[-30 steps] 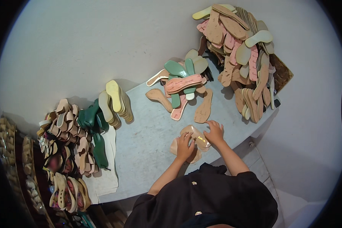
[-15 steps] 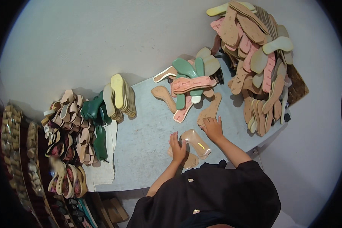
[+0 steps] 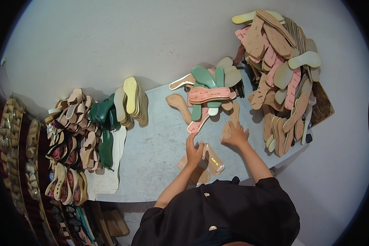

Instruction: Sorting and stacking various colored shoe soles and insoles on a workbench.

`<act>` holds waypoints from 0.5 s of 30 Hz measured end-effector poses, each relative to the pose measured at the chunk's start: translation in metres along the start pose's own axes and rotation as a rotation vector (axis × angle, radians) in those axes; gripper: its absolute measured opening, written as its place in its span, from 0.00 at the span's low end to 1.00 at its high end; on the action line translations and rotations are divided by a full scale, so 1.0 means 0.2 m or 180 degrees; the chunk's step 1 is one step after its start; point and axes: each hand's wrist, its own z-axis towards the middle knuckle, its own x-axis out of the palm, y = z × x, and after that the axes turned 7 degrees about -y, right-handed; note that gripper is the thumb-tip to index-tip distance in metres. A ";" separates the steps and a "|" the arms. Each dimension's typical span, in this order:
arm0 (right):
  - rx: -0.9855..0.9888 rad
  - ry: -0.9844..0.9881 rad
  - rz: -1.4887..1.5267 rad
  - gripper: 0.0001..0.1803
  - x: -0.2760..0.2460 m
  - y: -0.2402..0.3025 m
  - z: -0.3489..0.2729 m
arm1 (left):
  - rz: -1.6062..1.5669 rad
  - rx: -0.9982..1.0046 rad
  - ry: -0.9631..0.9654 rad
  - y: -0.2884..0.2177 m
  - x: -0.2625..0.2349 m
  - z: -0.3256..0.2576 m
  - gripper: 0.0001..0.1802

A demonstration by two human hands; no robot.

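My left hand (image 3: 194,151) has its fingers stretched out and its thumb apart. It is over the upper left edge of a shiny tan insole (image 3: 214,162) with gold lettering. More tan insoles (image 3: 200,176) lie beneath and beside that one, partly hidden by my left hand and wrist. My right hand (image 3: 237,136) rests with spread fingers over a plain tan insole (image 3: 235,111), covering much of its wider near end. Beyond both hands is a loose heap of green insoles (image 3: 203,77), pink insoles (image 3: 209,94) and a curved tan insole (image 3: 178,106).
A tall pile of tan, pink and cream insoles (image 3: 283,61) stands at the right end of the table (image 3: 151,164). Stacked yellow soles (image 3: 131,96) stand at the back left, next to green soles (image 3: 106,149) and sandals (image 3: 76,110). Shelves of footwear (image 3: 12,143) line the far left.
My right hand has moved farther over the plain tan insole, which now lies more upright. My left hand has reached farther forward. The whole view has shifted slightly.
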 end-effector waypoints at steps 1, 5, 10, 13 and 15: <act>-0.0014 -0.0008 -0.0008 0.43 0.05 0.00 -0.03 | 0.0009 -0.0133 0.0073 0.01 0.00 -0.01 0.23; -0.0144 -0.0444 -0.0232 0.44 0.26 -0.05 -0.05 | -0.0016 -0.0029 0.0169 -0.02 0.01 0.00 0.22; -0.0334 -0.0774 0.0440 0.40 0.19 -0.11 -0.06 | -0.0072 -0.0218 0.0121 -0.01 -0.01 0.00 0.23; -0.0043 -0.1694 0.1071 0.34 0.06 -0.13 -0.13 | -0.0134 -0.0190 0.0215 -0.08 -0.02 0.02 0.23; -0.0274 -0.1995 0.1487 0.28 -0.07 -0.13 -0.18 | 0.0006 0.0125 0.0339 -0.14 -0.02 0.04 0.26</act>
